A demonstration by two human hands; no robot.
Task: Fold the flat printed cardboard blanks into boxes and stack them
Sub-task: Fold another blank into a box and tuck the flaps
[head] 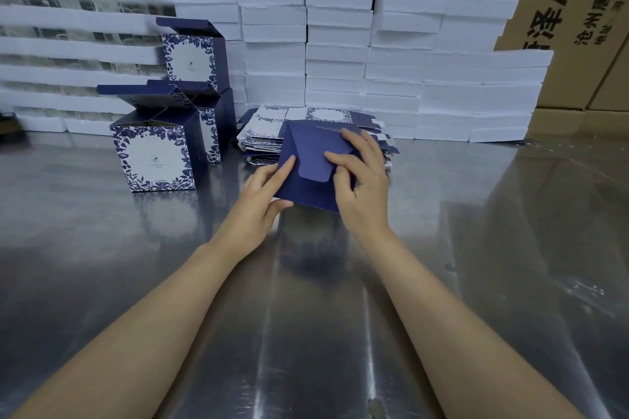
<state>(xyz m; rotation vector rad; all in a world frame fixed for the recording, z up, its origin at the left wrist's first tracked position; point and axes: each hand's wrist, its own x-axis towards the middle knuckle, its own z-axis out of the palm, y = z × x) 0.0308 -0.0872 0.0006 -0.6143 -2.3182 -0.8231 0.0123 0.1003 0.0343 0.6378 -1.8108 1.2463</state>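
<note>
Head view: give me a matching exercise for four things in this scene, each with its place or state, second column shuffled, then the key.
Things:
1. navy box
2. pile of flat blanks
3. top folded box
4. white foam slabs

Places or states:
A. stacked in columns along the back
B. sits on another folded box, lid flap up
C. gripped by the left hand and the right hand
D. lies on the steel table just behind the hands

Pairs: 1-C, 2-D, 3-B, 4-A.
</note>
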